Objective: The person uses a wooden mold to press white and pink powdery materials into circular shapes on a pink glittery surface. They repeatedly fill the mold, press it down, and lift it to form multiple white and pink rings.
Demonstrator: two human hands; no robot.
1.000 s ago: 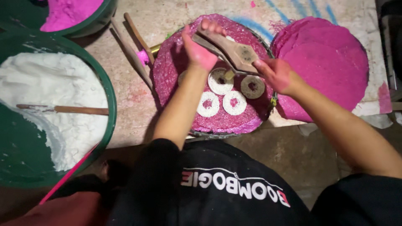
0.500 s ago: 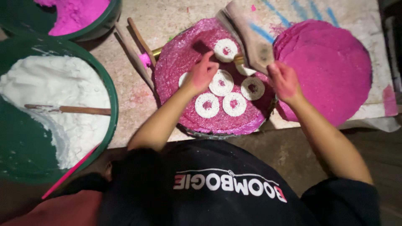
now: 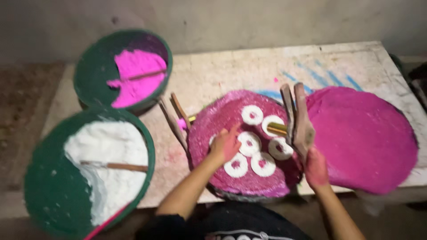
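The left hand [image 3: 225, 144] lies palm-down on a round tray [image 3: 209, 129] coated in pink powder, which sits at the middle of the tabletop's [image 3: 231, 71] near edge. Its fingers are spread flat and loose, closed on nothing, touching the tray's surface just beside the white rings [image 3: 260, 142]. Six or so of these rings lie in a cluster on the tray, each with a pink centre.

The right hand [image 3: 316, 169] is at the tray's right rim, fingers wrapped around the lower end of a wooden tool [image 3: 300, 118] made of two long pieces that point away toward the far edge; a short brass-coloured tube [image 3: 278, 129] sticks out from it over the rings. The picture is blurred, so the exact grip is hard to make out.

A flat pink disc [image 3: 364, 138] covers the right end of the tabletop. Two thin wooden sticks [image 3: 175, 115] lie left of the tray. At the far left corner stands a green bowl of pink powder [image 3: 129, 71], and at the near left corner a larger green bowl of white powder [image 3: 89, 173] with a stick lying in it
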